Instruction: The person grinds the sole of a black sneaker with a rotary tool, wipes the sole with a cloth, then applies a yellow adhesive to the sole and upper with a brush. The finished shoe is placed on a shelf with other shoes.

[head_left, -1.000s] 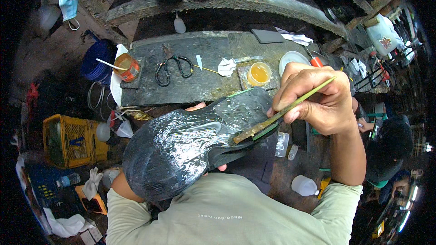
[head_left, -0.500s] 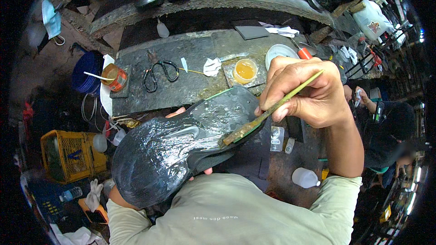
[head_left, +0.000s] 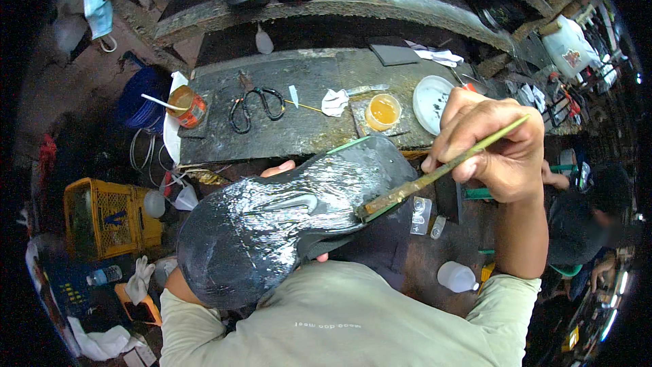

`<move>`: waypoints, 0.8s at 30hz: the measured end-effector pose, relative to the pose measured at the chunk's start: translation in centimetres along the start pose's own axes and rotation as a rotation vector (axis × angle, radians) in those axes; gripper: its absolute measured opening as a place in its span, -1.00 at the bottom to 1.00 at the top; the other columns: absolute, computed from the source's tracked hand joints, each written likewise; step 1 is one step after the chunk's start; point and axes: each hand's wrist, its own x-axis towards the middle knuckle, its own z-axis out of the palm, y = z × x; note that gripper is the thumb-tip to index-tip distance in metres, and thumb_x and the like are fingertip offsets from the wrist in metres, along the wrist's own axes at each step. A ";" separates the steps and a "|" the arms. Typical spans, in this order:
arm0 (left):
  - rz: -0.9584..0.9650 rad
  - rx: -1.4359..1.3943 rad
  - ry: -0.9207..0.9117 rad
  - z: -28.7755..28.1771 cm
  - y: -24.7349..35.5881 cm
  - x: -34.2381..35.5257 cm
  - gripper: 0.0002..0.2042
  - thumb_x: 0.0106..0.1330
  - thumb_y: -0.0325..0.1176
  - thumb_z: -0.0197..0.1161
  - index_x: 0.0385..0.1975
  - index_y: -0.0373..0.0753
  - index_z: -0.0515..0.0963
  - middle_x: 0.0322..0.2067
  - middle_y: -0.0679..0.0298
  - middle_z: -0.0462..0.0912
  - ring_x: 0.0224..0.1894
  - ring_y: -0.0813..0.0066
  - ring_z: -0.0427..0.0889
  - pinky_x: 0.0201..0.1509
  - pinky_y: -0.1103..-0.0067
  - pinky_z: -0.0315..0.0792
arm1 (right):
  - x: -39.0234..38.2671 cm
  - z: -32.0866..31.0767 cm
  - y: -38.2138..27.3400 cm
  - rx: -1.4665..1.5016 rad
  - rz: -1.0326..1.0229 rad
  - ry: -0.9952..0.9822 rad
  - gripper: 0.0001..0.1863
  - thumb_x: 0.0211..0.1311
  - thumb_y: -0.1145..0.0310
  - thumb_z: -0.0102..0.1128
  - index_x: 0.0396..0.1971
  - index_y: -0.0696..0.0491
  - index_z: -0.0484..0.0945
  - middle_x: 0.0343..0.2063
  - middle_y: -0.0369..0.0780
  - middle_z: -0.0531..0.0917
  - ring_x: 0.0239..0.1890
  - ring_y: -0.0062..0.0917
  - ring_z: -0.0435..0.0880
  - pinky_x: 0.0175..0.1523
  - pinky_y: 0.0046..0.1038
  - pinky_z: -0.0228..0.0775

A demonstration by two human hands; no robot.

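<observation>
A black shoe [head_left: 251, 231] lies across the middle of the view, underside up, its broad toe towards the lower left. Wet, streaky shine covers its waist and part of the heel, and a bright green line shows along the heel's edges. My left hand [head_left: 280, 168] supports it from below; only some fingertips show at its far and near sides. Between thumb and fingers, my right hand [head_left: 490, 146] grips a thin brush [head_left: 435, 175] with a greenish handle. The brush's brown, caked tip touches the near edge of the heel.
Beyond the shoe, a dark bench holds a tub of amber liquid [head_left: 383, 111], scissors [head_left: 257, 105], a white dish [head_left: 430, 103] and an orange can [head_left: 189, 110]. A yellow crate [head_left: 102, 221] stands left. A white bottle [head_left: 457, 276] lies lower right; another person [head_left: 577, 211] sits at far right.
The view has shifted, so the bench things appear further right. My right hand has carried the brush tip a little towards the heel end, and wet streaks cover more of the heel.
</observation>
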 end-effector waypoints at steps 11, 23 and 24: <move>-0.318 0.375 -0.072 -0.1 3.8 0.5 -0.37 0.02 -0.08 0.58 0.13 -0.16 0.62 0.15 0.11 0.65 0.24 0.13 0.58 0.42 0.35 0.37 | 1.1 2.1 0.4 0.006 -0.099 -0.177 -0.80 -0.06 0.46 0.61 -0.42 0.13 0.75 -0.50 -0.23 0.73 -0.43 -0.43 0.64 -0.28 -0.39 0.43; -0.122 0.064 -0.027 0.7 0.8 1.1 -0.27 0.16 0.00 0.43 0.28 -0.26 0.40 0.24 -0.02 0.51 0.28 0.09 0.54 0.41 0.29 0.40 | 0.8 1.5 0.6 -0.145 -0.111 -0.119 -0.76 -0.05 0.28 0.61 -0.50 0.09 0.73 -0.53 -0.20 0.78 -0.44 -0.50 0.67 -0.25 -0.45 0.37; -0.120 0.017 -0.022 0.8 0.6 1.2 -0.26 0.17 0.00 0.42 0.29 -0.27 0.38 0.25 -0.04 0.49 0.28 0.08 0.53 0.41 0.28 0.40 | 0.5 1.6 0.6 -0.129 -0.098 -0.113 -0.76 -0.05 0.28 0.61 -0.50 0.09 0.73 -0.53 -0.20 0.78 -0.44 -0.51 0.67 -0.25 -0.45 0.36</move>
